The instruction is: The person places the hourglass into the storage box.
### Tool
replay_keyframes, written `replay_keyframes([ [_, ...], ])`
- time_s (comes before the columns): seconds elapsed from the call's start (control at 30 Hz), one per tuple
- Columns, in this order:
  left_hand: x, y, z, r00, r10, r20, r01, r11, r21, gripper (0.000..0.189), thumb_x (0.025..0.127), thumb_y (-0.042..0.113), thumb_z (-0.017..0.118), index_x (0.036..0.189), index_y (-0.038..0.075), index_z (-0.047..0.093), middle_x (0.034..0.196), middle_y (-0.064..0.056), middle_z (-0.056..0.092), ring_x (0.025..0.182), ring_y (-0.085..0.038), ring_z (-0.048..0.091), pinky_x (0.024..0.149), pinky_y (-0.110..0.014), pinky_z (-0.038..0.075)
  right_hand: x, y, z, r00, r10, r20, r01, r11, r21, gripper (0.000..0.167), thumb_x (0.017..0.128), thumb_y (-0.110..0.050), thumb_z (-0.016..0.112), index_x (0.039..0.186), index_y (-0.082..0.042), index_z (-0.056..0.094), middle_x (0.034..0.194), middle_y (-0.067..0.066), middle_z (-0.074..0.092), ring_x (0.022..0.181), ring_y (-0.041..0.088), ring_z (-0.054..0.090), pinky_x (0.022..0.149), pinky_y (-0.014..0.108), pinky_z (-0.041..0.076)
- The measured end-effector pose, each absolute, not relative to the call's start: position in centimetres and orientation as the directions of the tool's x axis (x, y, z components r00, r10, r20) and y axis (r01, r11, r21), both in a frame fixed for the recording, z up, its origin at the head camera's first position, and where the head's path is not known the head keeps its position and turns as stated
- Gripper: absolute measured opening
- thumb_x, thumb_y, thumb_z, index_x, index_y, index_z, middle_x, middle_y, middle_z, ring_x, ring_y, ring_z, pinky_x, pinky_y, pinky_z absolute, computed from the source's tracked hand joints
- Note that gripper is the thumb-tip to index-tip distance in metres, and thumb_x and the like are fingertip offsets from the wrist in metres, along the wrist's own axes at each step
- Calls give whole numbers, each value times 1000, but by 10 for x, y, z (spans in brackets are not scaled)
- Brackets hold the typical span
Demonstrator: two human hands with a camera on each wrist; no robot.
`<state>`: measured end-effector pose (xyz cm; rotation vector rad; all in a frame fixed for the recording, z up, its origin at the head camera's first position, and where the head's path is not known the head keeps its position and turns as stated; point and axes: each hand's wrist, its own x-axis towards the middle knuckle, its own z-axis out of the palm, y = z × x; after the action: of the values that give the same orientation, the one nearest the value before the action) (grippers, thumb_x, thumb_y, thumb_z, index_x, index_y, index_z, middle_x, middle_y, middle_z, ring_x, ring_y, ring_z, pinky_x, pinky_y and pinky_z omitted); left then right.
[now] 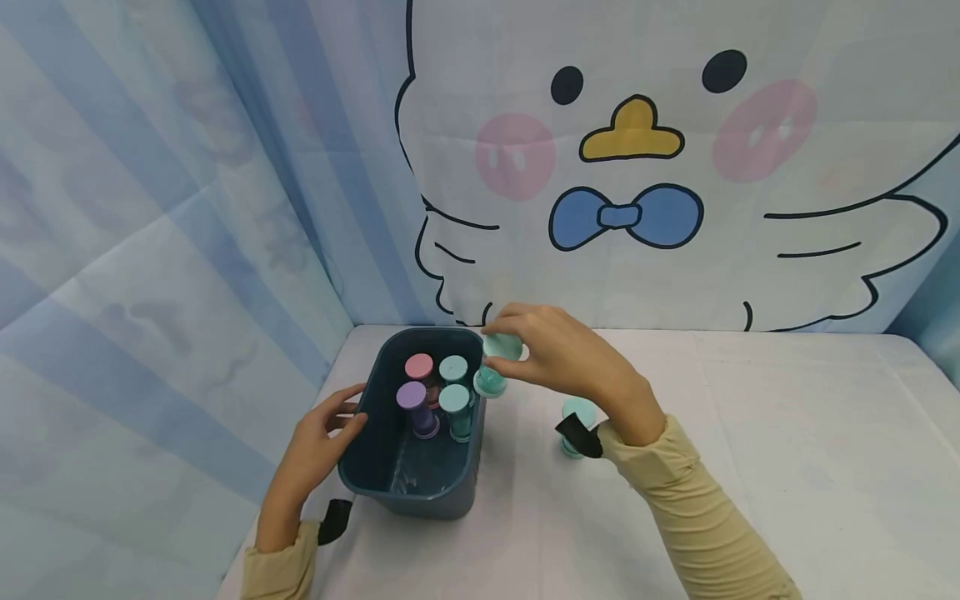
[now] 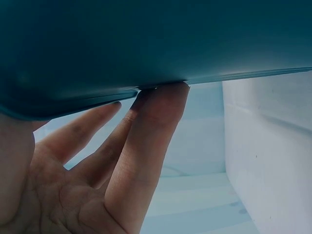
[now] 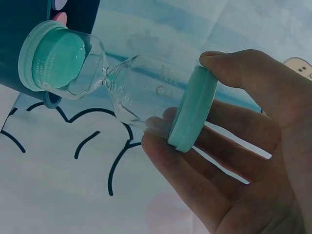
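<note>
A dark blue plastic bin [image 1: 438,504] stands at the table's left side, holding a pink hourglass [image 1: 419,367], a purple hourglass [image 1: 417,408] and two mint-green hourglasses [image 1: 455,410]. Against its left rim rests my left hand [image 1: 318,442]; the left wrist view shows fingertips [image 2: 170,97] touching the bin edge. My right hand [image 1: 558,354] pinches another mint-green hourglass [image 3: 131,90] by one end cap, just beyond the bin's right rim. In the right wrist view its green sand lies in the far bulb.
One more mint-green hourglass [image 1: 578,412] stands on the white table [image 1: 750,467] right of the bin, partly hidden by a black strap [image 1: 579,435] at the right wrist. Behind the table hangs a cloth [image 1: 637,283] with a cartoon animal; a blue-striped curtain [image 1: 150,250] borders the left.
</note>
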<state>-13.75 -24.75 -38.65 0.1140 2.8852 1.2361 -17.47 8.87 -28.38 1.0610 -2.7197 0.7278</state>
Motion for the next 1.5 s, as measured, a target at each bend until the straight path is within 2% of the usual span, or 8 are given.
replay_keyframes([
  [0.8, -137, -248, -386, -997, 68, 22, 63, 685, 726, 50, 101, 27, 58, 147, 11, 46, 131, -22, 60, 114, -37, 62, 98, -56, 49, -174, 66, -283, -693, -643, 325, -719, 585, -374, 36, 89, -24, 75, 120, -6, 71, 117, 6, 67, 104, 20, 66, 89, 32, 56],
  [1.2, -138, -249, -387, -997, 68, 21, 62, 680, 731, 51, 101, 29, 59, 147, 11, 46, 130, -22, 61, 115, -37, 61, 99, -55, 49, -174, 59, -287, -666, -668, 332, -742, 549, -385, 33, 90, -24, 74, 118, -6, 71, 112, 4, 68, 100, 17, 66, 86, 29, 56],
  [1.5, -139, -249, -387, -997, 73, 16, 61, 670, 740, 52, 101, 30, 59, 148, 11, 46, 131, -22, 60, 115, -37, 61, 99, -55, 49, -174, 53, -292, -685, -670, 286, -718, 554, -422, 35, 91, -26, 72, 121, -7, 70, 116, 4, 67, 103, 18, 66, 90, 31, 56],
])
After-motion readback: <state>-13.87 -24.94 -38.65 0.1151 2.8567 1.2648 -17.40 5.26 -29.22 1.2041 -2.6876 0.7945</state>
